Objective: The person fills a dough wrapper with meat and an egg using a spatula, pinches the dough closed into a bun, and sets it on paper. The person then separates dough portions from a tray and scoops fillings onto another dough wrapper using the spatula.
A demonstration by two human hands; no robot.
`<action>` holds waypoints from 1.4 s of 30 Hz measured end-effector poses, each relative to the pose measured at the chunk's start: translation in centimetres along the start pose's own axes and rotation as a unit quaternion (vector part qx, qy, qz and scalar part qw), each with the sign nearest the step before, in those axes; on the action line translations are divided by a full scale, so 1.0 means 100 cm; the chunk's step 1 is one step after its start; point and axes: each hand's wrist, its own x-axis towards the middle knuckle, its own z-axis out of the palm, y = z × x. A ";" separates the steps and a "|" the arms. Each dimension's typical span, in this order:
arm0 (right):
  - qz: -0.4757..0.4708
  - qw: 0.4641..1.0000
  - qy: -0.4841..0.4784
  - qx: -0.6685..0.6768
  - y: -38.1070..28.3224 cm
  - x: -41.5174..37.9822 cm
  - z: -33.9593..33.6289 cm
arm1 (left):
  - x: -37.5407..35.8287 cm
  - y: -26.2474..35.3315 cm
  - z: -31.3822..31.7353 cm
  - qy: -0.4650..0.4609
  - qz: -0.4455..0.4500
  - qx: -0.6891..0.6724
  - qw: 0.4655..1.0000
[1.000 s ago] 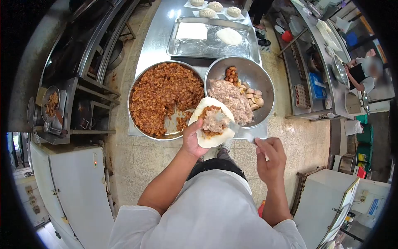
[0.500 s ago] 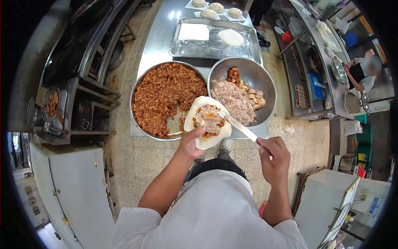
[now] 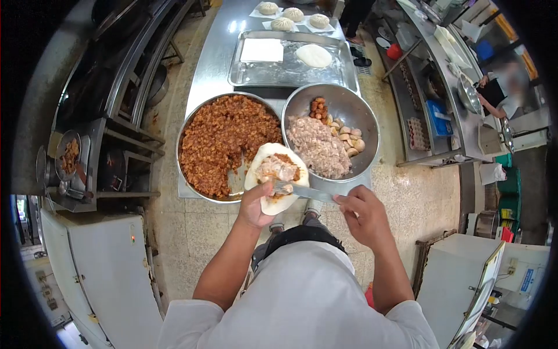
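My left hand (image 3: pixel 256 207) holds up a round dough wrapper (image 3: pixel 254 177), its thumb over the near left edge and the other fingers hidden beneath. On the wrapper lies a filling (image 3: pixel 278 168) of pale minced meat and reddish-brown mix. My right hand (image 3: pixel 361 216) grips a flat metal spatula (image 3: pixel 314 193), whose blade tip touches the filling near my left thumb. Behind the wrapper stand a pan of reddish-brown filling (image 3: pixel 224 139) on the left and a steel bowl (image 3: pixel 367 119) on the right, with minced meat (image 3: pixel 318 145), egg pieces (image 3: pixel 349 138) and brown chunks (image 3: pixel 318 109) inside.
A metal tray (image 3: pixel 290 75) beyond the bowls carries a dough round (image 3: pixel 314 56) and white paper squares (image 3: pixel 261 50). Several pleated buns (image 3: pixel 282 24) sit on paper at the far end. Shelving (image 3: pixel 407 104) and another person (image 3: pixel 503 96) are at right; a white fridge (image 3: pixel 110 262) is near left.
The spatula has swung from the filling's far right edge down and left toward my left thumb. Wrapper and both hands have shifted slightly left, and the view has moved a little.
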 end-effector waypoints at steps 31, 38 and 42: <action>-0.012 0.959 -0.195 -0.204 0.115 0.035 -0.052 | -0.028 -0.011 -0.012 -0.041 0.022 -0.093 0.995; 0.012 0.967 -0.079 -0.242 0.113 0.030 -0.041 | -0.029 -0.004 -0.042 -0.012 -0.026 -0.040 0.999; -0.027 0.970 -0.085 -0.224 0.106 0.023 -0.032 | -0.032 -0.005 -0.047 0.012 -0.047 -0.004 0.999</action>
